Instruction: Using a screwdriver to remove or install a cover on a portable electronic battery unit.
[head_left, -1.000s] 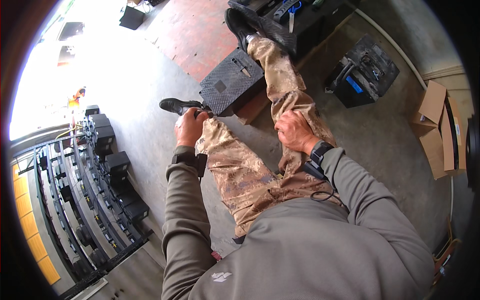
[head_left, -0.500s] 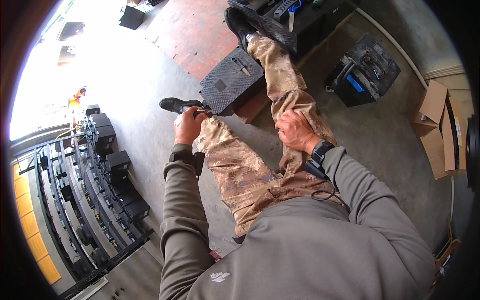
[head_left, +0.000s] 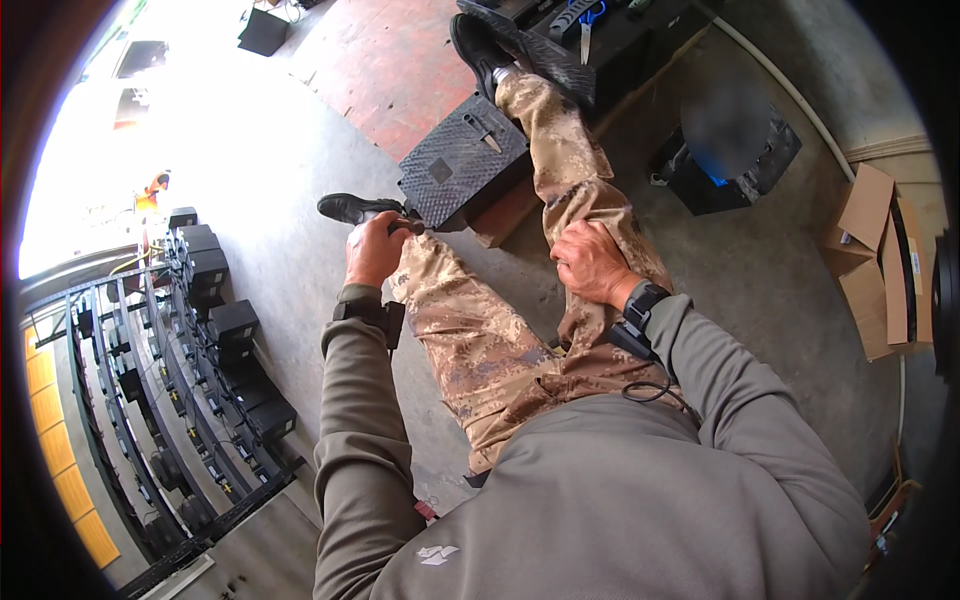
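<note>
So on your far left you've got some yellow-orange panels (head_left: 62,440), then a dark metal rack (head_left: 150,420) with curved rails, and a row of black boxes (head_left: 233,326) down its right side. Pale concrete floor (head_left: 285,260) next, then your left shoe (head_left: 347,208), black, poking out past your left hand (head_left: 374,250).

That hand has its fingers curled around a small dark thing (head_left: 405,226), clamped on it from what I can see. Most of it is covered, so I can't tell what it is. It sits right by the left knee of your camouflage trousers (head_left: 470,325); can't say if the two touch. Black strap (head_left: 366,308) on that wrist.

Beyond the knee is a black textured case (head_left: 460,165) with a small pointed tool (head_left: 483,133) lying on top. Your right shoe (head_left: 475,48) is up at the top, and farther right some blue-handled scissors (head_left: 586,38) lie on a black surface.

Your right hand (head_left: 592,262) rests on the right trouser leg, fingers bent and close together against the cloth. Can't tell if they're pinching it. Another black strap (head_left: 640,305) there.

Past that, a black bin (head_left: 695,175) with its upper part blurred out, then an open cardboard box (head_left: 868,275) on the far right.
</note>
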